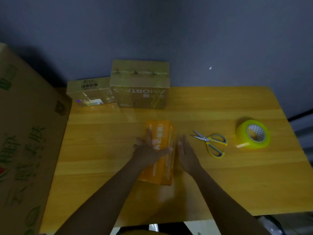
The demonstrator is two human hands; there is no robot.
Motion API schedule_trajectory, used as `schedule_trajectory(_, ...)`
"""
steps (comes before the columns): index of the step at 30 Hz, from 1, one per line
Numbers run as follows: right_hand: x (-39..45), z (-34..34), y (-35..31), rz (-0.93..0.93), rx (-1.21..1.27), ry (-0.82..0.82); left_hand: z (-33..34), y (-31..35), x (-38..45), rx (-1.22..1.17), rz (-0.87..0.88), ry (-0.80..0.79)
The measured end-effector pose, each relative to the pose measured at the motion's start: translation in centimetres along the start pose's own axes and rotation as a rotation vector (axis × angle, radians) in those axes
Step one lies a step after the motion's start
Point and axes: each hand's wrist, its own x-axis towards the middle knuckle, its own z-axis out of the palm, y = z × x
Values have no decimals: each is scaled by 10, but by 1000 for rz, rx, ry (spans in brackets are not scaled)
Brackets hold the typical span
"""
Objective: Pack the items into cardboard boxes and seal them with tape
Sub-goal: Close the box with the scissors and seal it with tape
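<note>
- Orange box [160,150]: long axis ran near-to-far from the person.
- L hand [149,148] lay flat on the box top, fingers straight.
- R hand [186,155] was open, just right of the box, gripping nothing.
- Scissors [210,143], tape roll [253,134] right of the box; R hand nearer.

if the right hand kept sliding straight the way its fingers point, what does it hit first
The right hand points away from the person beside the orange box. Bare table lies ahead; the way looks free to the far edge, probably passing right of the printed carton.

An orange box [160,150] lies flat in the middle of the table [220,184]. Two taped brown boxes [140,85] [89,93] sit at the far edge. Yellow tape [253,134] lies near the right edge.
</note>
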Motion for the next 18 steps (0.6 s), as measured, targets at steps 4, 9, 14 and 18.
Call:
schedule_trajectory(4,-6,-7,-21,67,433,-35,18,4,-4,13,66,51)
schedule_trajectory(9,-5,-7,-21,-257,-254,104,13,-3,4,-272,152,-79)
schedule_trajectory(14,21,7,-54,-552,-685,-108,18,-9,11,-416,246,-88)
schedule_trajectory(18,16,-8,-47,-563,-709,-210,26,-8,10,-422,256,-32)
